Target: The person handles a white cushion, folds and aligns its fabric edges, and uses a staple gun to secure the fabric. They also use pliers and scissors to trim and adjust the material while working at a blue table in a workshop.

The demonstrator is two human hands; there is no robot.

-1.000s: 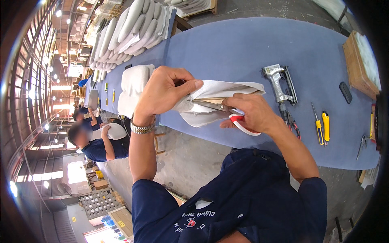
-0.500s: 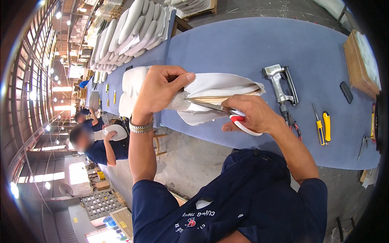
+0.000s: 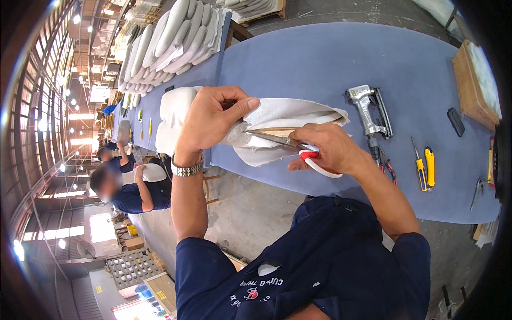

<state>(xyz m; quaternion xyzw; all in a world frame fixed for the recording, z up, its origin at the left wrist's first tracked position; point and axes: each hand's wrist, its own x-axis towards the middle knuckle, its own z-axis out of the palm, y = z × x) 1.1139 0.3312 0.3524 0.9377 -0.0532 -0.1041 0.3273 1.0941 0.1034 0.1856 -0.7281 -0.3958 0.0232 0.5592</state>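
Observation:
A light grey fabric-covered pad (image 3: 178, 109) lies across the blue table, its loose fabric (image 3: 298, 111) parted over a wooden strip (image 3: 274, 132). My left hand (image 3: 216, 117), a metal watch on its wrist, pinches the fabric's edge between thumb and curled fingers. Scissors (image 3: 314, 161) with red and white handles are in my right hand (image 3: 325, 146). Their blades run left along the wood, and the tips reach the grey padding beside my left hand. How far the tips go into the fabric is hidden.
On the blue table (image 3: 298, 58) rest a staple gun (image 3: 368, 109), a screwdriver (image 3: 420, 168), a yellow utility knife (image 3: 430, 168) and a black block (image 3: 456, 121). A cardboard box (image 3: 474, 85) stands at the right edge. Stacked pads (image 3: 170, 42) rise at the far left. Co-workers (image 3: 130, 186) handle pads beyond.
My right hand and the scissors have shifted slightly left. The loose fabric has moved a little. A co-worker at the left has turned a pad.

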